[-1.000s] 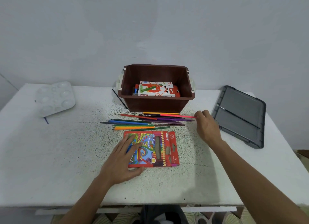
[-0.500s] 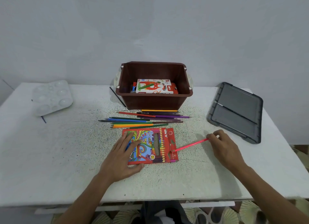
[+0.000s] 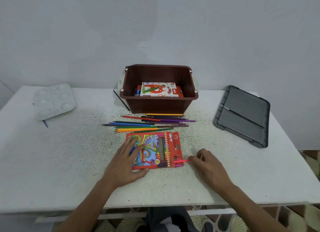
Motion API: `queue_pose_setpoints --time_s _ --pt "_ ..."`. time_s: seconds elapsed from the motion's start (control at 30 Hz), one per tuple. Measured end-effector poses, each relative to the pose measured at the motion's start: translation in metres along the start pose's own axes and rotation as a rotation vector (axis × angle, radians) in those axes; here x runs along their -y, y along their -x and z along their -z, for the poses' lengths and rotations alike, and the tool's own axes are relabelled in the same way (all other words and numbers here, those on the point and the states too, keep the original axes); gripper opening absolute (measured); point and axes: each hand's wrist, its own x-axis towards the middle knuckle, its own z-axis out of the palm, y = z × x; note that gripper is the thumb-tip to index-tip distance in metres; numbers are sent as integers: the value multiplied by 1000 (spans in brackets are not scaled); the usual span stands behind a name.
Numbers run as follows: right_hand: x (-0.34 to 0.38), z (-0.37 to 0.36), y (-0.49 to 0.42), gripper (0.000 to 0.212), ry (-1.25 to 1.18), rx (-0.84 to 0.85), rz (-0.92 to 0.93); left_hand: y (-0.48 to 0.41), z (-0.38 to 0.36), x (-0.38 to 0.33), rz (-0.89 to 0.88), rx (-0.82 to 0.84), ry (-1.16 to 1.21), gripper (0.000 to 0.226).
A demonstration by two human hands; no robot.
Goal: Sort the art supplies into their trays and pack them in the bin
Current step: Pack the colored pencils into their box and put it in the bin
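A red colour-pencil box [image 3: 166,148] lies flat on the white table [image 3: 69,162]. My left hand [image 3: 128,162] presses on its left part with straight fingers. My right hand [image 3: 207,166] pinches the end of a pink pencil [image 3: 181,161], most of which is inside the box's right opening. Several loose coloured pencils [image 3: 149,124] lie in a row between the box and the brown bin [image 3: 159,103]. Inside the bin sits an oil pastels box [image 3: 158,89].
A white paint palette [image 3: 53,102] rests at the back left with a blue brush tip [image 3: 45,123] under it. A thin black brush [image 3: 122,102] leans by the bin's left side. The grey bin lid [image 3: 242,115], a brush on it, lies at the right.
My right hand took the pink pencil from the row by the bin, carried it down to the pencil box and slid it in. My left hand stayed on the box.
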Motion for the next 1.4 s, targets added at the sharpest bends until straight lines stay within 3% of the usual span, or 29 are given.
queue_pose_setpoints --time_s 0.1,0.37,0.63,0.87,1.17,1.4 --pt "14 -11 -1 10 -39 -39 20 0 0 0 0 6 -9 87" --pt "26 -25 -3 23 -197 -13 2 0 0 2 14 27 -13 88" --pt "-7 -20 -54 25 -180 -37 -324 0 0 1 18 31 -2 90" --pt "-24 -16 -99 40 -89 92 -455 0 1 0 9 18 16 89" --pt "-23 -14 -114 24 14 158 -500 0 2 1 -16 -1 38 88" --pt "-32 -6 -107 19 -78 28 -557 0 2 2 -30 -17 37 87"
